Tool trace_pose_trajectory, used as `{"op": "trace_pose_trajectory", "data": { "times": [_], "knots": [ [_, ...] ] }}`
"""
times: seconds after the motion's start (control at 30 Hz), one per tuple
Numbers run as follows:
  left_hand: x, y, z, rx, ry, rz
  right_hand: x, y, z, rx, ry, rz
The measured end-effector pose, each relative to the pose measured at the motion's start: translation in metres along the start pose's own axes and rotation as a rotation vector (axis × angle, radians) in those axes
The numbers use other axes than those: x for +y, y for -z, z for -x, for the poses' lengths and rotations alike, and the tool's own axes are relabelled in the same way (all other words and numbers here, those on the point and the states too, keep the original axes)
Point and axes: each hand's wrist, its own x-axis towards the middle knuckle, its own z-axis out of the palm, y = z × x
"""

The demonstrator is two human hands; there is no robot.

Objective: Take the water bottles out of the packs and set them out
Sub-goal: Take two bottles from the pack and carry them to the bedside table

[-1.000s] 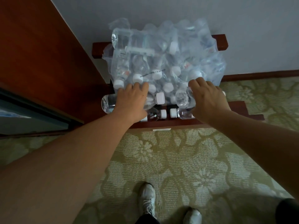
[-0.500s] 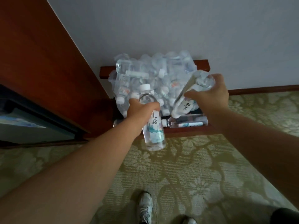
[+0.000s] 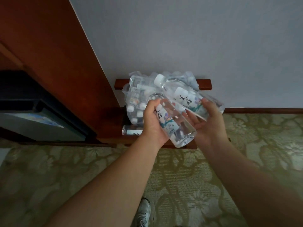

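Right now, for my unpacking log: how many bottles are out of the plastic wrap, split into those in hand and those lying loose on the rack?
Bottles held: 2, the near bottle in the left hand, the far bottle in the right hand
Bottles lying loose on the rack: 1 visible, the loose bottle
Total: 3 out; those inside the wrapped pack cannot be counted.

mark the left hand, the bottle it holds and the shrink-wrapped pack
left hand (image 3: 151, 124), head view, middle of the hand
held bottle (image 3: 167, 122), head view, its label
pack (image 3: 133, 99), head view, its plastic wrap
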Motion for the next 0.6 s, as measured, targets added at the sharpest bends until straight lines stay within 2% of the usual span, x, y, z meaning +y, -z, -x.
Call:
{"op": "trace_pose_trajectory", "data": {
  "times": [0.1, 0.23, 0.4, 0.6],
  "knots": [
    [0.004, -0.003, 0.009, -0.026, -0.023, 0.014, 0.000, 0.001, 0.021, -0.159, -0.028, 0.035],
    [0.007, -0.004, 0.020, -0.026, -0.022, 0.041, -0.003, -0.001, 0.040, -0.319, 0.036, 0.186],
    [0.012, -0.001, 0.033, -0.101, 0.010, 0.049, -0.010, -0.004, 0.051, -0.343, 0.059, 0.337],
    [0.030, -0.001, 0.052, 0.036, -0.056, 0.001, -0.015, -0.008, 0.061, -0.397, -0.072, 0.450]
  ]
}}
